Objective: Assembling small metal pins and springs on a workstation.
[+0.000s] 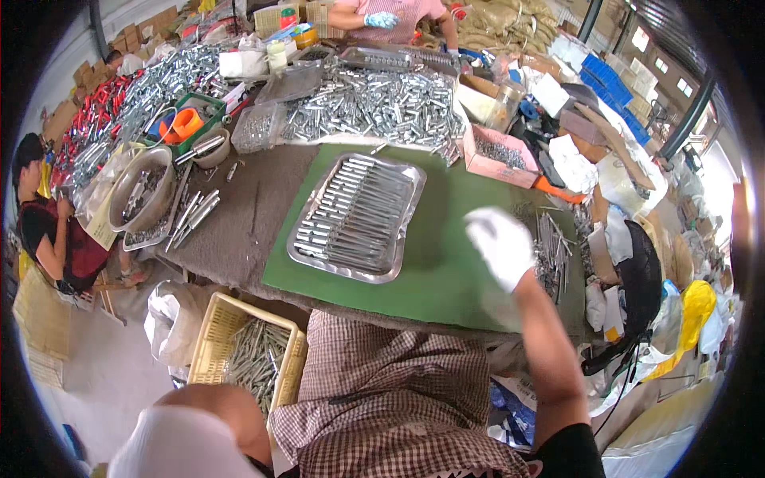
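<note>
My right hand point(502, 245), in a white glove, hovers over the right side of a green mat point(446, 279). Motion blurs its fingers, and I see nothing held in it. To its left, a shiny metal tray point(405, 253) holds a row of slim metal rods point(358, 209) with thicker bright sleeves at their left ends. Loose thin rods point(554, 247) lie in a heap just to the hand's right. At the lower left, my left arm is bent; its white-gloved hand point(187, 442) is close and blurred, fingers hidden.
A large pile of metal sleeves point(378, 107) covers the table's far side. A pink box point(498, 155) of small parts stands right of it. Round tubs point(142, 191) sit at left. Below the edge is a yellow crate point(209, 338) of rods. Co-workers sit opposite and at left.
</note>
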### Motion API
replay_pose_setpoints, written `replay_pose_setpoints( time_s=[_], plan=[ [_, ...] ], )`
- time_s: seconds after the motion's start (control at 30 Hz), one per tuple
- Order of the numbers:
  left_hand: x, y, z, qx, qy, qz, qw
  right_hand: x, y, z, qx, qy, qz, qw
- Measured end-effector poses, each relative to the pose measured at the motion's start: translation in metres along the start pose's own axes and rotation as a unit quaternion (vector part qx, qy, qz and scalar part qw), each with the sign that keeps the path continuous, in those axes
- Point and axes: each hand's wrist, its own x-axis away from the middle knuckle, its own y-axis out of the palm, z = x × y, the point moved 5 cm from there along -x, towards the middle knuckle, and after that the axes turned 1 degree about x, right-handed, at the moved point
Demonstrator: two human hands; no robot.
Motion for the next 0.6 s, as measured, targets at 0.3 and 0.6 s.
replay_pose_setpoints(
  time_s=[0.3, 0.6],
  plan=[
    [0.153, -0.063, -0.061, -0.337, -0.495, 0.432, 0.675, 0.043, 0.103, -0.071, 0.206, -0.19, -0.063, 0.958],
    [0.208, -0.111, -0.104, -0.68, -0.4, 0.378, 0.484, 0.02, 0.116, -0.064, 0.231, -0.14, -0.072, 0.96]
  ],
)
